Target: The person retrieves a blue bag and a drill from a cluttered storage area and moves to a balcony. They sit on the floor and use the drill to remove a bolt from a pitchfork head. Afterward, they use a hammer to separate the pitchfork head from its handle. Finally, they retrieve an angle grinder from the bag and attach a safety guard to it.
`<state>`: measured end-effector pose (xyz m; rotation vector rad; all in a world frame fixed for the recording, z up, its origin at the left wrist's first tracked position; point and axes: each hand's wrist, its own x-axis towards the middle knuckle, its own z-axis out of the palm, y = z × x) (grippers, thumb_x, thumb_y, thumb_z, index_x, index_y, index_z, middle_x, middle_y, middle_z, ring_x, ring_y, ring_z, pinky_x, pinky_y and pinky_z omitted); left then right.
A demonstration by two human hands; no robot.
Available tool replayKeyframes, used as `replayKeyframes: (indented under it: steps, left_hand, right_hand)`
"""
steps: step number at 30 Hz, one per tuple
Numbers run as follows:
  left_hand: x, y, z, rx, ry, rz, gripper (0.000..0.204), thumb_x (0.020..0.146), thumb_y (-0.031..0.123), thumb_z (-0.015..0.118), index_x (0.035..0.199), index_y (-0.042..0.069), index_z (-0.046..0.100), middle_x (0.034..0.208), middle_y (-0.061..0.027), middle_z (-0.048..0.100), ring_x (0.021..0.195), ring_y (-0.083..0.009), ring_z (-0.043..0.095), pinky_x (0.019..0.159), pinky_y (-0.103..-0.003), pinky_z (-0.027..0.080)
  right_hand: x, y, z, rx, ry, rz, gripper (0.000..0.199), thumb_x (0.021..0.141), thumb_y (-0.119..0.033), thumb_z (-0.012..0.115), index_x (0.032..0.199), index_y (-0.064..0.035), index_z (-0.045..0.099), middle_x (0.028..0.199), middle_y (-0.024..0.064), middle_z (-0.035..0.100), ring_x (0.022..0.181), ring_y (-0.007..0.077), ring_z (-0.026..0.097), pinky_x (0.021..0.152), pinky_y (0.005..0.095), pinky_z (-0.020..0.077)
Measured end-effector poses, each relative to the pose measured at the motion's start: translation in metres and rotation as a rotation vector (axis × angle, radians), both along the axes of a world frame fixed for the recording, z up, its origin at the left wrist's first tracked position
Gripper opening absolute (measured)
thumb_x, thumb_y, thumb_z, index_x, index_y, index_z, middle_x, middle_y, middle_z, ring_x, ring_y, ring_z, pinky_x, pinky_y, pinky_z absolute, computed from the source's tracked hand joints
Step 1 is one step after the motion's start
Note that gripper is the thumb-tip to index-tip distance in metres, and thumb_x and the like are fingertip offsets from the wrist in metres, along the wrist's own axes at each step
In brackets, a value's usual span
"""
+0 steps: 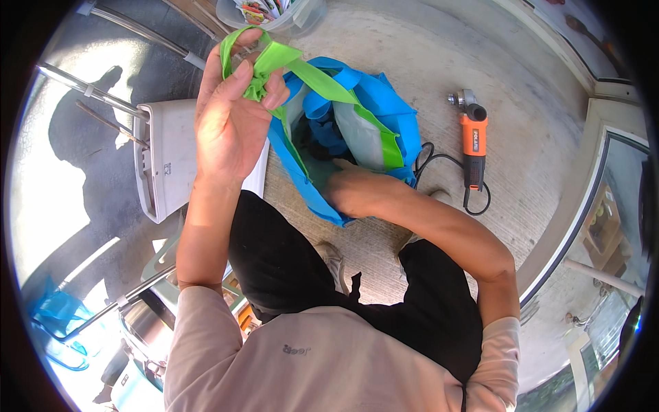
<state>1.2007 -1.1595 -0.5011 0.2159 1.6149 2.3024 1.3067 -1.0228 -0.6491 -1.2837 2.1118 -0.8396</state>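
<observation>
Bag (390, 99) of blue cloth with green trim stands open-mouthed on the floor (412, 41) at 12 o'clock, beyond the person's feet, within reach of both hands, which probably explains the spot; the hands are apart; the left hand (230, 130), between 10 and 11 o'clock, is closed round a bunched green strap (322, 82) and holds it high, which likely keeps the mouth from sagging and leaves the way in open; the right hand (353, 192), at 12 o'clock, dips in over the near rim, its fingertips hidden, so I cannot tell whether they grip anything; something dark lies deep inside, too shaded to name.

An orange and black grinder (473, 141) lies at 2 o'clock, its cord (441, 156) curling toward the bag; it seems set aside, away from the hands; a clear tub (305, 19) sits between 11 and 12 o'clock, past the bag.
</observation>
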Motion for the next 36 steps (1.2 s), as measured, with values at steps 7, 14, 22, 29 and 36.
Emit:
replayKeyframes:
  steps: [7,14,22,29,36]
  left_hand:
    - [0.016,0.001,-0.002,-0.127,0.127,-0.059,0.049,0.096,0.018,0.053,0.139,-0.001,0.039,0.098,-0.0084,0.054,0.079,-0.0147,0.047,0.069,-0.029,0.035]
    - [0.018,-0.007,0.002,-0.362,0.306,-0.065,0.046,0.099,0.018,0.052,0.139,-0.003,0.040,0.101,-0.0099,0.055,0.077,-0.0151,0.048,0.068,-0.027,0.037]
    - [0.035,-0.013,-0.006,-0.257,0.300,0.014,0.049,0.099,0.018,0.053,0.141,-0.002,0.039,0.102,-0.0096,0.057,0.078,-0.0129,0.050,0.067,-0.026,0.039]
    - [0.034,-0.014,0.002,-0.055,0.319,-0.005,0.050,0.099,0.018,0.050,0.142,-0.004,0.038,0.096,-0.0092,0.056,0.076,-0.0141,0.049,0.065,-0.029,0.038]
    - [0.032,-0.030,-0.003,-0.063,0.456,-0.006,0.051,0.099,0.020,0.050,0.142,-0.006,0.038,0.097,-0.0105,0.056,0.076,-0.0146,0.050,0.065,-0.029,0.039]
  right_hand:
    - [-0.047,-0.016,-0.004,0.359,0.399,-0.267,0.020,0.081,-0.017,0.059,0.092,-0.0113,0.075,0.107,0.0070,0.068,0.110,0.0281,0.059,0.098,0.0393,0.0408]
    - [-0.031,0.018,-0.049,0.917,0.403,-0.341,0.045,0.090,-0.034,0.054,0.126,-0.0111,0.066,0.137,0.0135,0.056,0.135,0.0368,0.040,0.114,0.0488,0.0179]
    - [-0.027,-0.019,-0.021,0.901,0.276,-0.162,0.034,0.090,-0.024,0.053,0.115,-0.0100,0.072,0.137,0.0185,0.055,0.127,0.0380,0.046,0.107,0.0496,0.0314]
    - [-0.049,-0.049,-0.052,0.444,0.345,-0.329,0.042,0.091,-0.026,0.054,0.133,-0.0242,0.057,0.130,0.0189,0.052,0.114,0.0369,0.057,0.087,0.0501,0.0489]
    - [-0.055,-0.089,-0.127,0.143,-0.057,-0.492,0.040,0.090,-0.024,0.054,0.127,-0.0104,0.059,0.129,0.0177,0.054,0.094,0.0327,0.067,0.074,0.0453,0.0549]
